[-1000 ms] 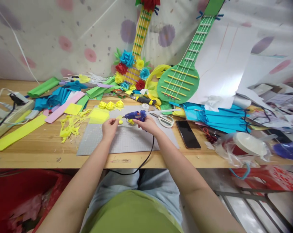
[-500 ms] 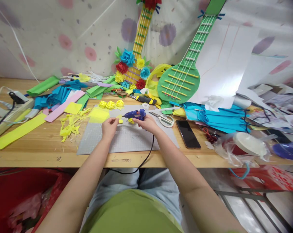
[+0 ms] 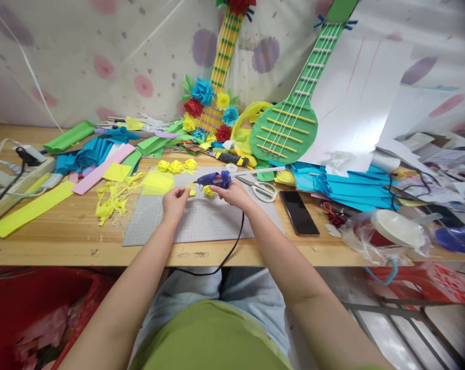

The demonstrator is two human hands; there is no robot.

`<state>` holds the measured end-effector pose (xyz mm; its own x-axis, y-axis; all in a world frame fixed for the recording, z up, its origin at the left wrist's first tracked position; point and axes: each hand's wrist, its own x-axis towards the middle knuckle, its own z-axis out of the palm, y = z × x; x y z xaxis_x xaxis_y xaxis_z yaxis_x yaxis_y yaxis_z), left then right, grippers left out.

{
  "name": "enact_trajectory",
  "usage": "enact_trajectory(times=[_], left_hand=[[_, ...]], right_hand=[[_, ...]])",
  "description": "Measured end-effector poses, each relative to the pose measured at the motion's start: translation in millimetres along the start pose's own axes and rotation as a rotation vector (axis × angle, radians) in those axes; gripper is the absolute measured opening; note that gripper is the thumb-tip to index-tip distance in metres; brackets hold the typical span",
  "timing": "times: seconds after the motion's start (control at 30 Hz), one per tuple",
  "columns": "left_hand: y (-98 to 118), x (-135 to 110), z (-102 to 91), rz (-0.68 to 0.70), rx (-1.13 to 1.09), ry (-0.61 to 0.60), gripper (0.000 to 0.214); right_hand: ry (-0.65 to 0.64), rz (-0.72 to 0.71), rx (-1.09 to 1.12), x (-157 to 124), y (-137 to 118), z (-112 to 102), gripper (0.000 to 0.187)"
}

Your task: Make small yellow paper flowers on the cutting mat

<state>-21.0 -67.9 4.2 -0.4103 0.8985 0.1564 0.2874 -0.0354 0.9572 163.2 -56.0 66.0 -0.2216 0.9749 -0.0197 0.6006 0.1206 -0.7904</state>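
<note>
In my right hand [image 3: 233, 193] is a blue hot glue gun [image 3: 216, 179], its nozzle pointing left, with a black cord trailing down off the table edge. My left hand [image 3: 174, 203] pinches a small piece of yellow crepe paper [image 3: 192, 192] close to the nozzle. Both hands are over a grey cutting mat [image 3: 212, 221]. Another bit of yellow paper [image 3: 208, 191] shows beside my right fingers. Yellow paper flowers [image 3: 175, 166] sit in a row at the mat's back edge, near a yellow paper sheet [image 3: 157, 182].
Scissors [image 3: 263, 190] and a phone [image 3: 299, 213] lie to the right. A green paper guitar [image 3: 285, 132] and a yellow one with flowers [image 3: 222, 56] lean at the back. Yellow scraps [image 3: 111, 201], crepe strips and a power strip [image 3: 20, 192] are left; a bagged cup [image 3: 394, 231] stands right.
Hardly anything differs. The glue gun has shifted and tilted very slightly near the yellow paper; both hands keep their hold.
</note>
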Motion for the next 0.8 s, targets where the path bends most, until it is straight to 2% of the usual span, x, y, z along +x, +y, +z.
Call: enact_trajectory(times=[0.23,0.33,0.6,0.7,0.8], left_hand=[[1,-1,0.4,-0.009,-0.003,-0.018,0.023],[3,-1,0.3,-0.012,-0.017,-0.025,0.023],[4,-2,0.2,0.016,-0.025,-0.027,0.022],[3,-1,0.1,0.04,-0.043,-0.026,0.023],[0,1,0.1,0.061,-0.075,-0.019,0.023]], right_hand=[[0.014,0.017,0.024,2,0,-1,0.047],[0.006,0.017,0.104,3,2,0,0.048],[-0.045,-0.001,0.786,13,23,3,0.04],[-0.045,0.026,0.968,17,36,3,0.04],[0.02,0.041,1.069,17,50,5,0.039]])
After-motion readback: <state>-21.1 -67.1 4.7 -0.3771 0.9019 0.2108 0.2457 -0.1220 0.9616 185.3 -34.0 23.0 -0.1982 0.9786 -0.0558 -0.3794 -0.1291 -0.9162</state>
